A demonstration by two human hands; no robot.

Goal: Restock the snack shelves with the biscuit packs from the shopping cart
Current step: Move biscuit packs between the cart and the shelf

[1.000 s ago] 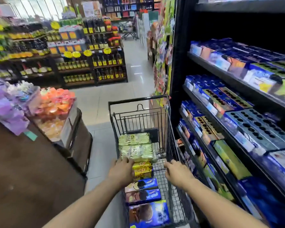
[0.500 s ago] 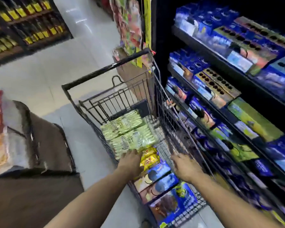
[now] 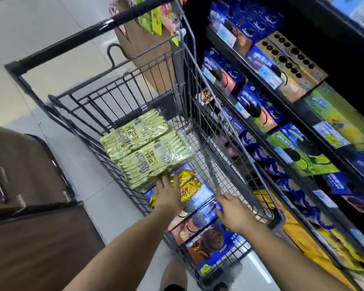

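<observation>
Blue cardboard biscuit box lies in black wire shopping cart, just beside dark snack shelves. Left hand rests straight-fingered on crinkled gold foil packs; right hand touches the box, grip unclear. Suggest sliding foil packs aside, then gripping the box's long edges.

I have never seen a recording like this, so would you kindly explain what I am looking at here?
There is no machine here: a person wears a wide-angle camera on the head, looking down at their own bare hands. This is the only view. The wire shopping cart holds pale green packs, gold packs and blue biscuit boxes. Stocked snack shelves stand to its right. The left hand rests on the gold packs, and the right hand reaches over those boxes by the cart's right wall. Neither plainly holds anything.
</observation>
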